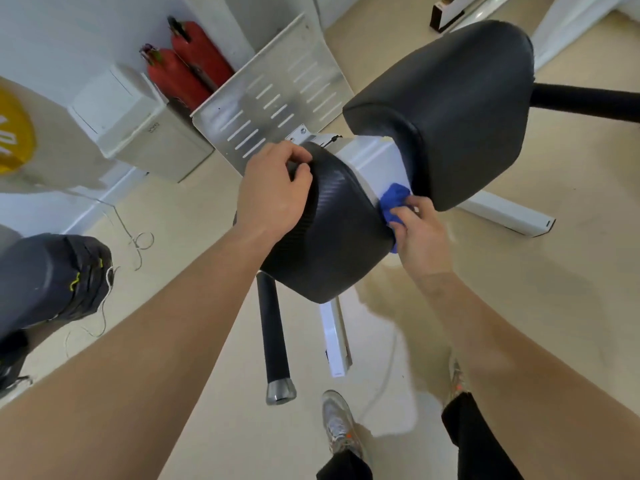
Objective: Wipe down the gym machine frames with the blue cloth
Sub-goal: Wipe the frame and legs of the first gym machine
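Left hand (273,188) grips pad (332,237), right hand (420,233) blue cloth (393,200).

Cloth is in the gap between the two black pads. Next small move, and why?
Probably slide the blue cloth up along the white frame. The right hand holds it against the frame's near corner in the gap, most of that white face lies beyond it, and the left hand grips the lower pad at its edge.
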Available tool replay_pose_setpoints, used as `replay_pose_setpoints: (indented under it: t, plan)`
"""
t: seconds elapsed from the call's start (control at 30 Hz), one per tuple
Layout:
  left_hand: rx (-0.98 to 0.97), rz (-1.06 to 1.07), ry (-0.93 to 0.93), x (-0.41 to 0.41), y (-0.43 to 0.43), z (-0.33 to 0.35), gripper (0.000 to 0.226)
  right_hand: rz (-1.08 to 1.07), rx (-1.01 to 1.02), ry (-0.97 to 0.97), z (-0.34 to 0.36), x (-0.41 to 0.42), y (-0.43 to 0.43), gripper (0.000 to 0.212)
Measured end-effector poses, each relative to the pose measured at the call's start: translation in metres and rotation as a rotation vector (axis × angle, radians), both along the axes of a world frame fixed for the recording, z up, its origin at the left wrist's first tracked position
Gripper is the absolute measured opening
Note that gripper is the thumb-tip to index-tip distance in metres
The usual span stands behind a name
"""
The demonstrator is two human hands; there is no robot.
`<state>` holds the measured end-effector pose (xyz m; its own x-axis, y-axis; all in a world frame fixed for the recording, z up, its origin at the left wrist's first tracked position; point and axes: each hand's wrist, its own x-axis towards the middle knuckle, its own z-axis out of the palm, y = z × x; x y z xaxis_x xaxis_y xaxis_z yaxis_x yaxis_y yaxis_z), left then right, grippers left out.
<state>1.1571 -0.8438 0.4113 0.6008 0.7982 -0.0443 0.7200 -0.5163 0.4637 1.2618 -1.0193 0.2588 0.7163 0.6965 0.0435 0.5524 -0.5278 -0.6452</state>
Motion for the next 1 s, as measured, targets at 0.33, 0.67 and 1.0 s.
replay_pose_setpoints:
  t: [0.33, 0.67, 1.0]
  plan:
    - [0.019, -0.009, 0.026, -0.018, 0.001, 0.002, 0.017, -0.065, 0.186, 0.044, 0.036, 0.009, 0.033, 0.014]
    - [0.047, 0.024, -0.003, -0.041, -0.026, 0.009, 0.015, 0.03, 0.119, 0.053, 0.063, 0.011, 0.044, 0.019]
    - [0.045, 0.076, -0.024, -0.057, -0.075, 0.023, 0.014, 0.091, -0.045, 0.209, 0.065, 0.013, -0.02, 0.021]
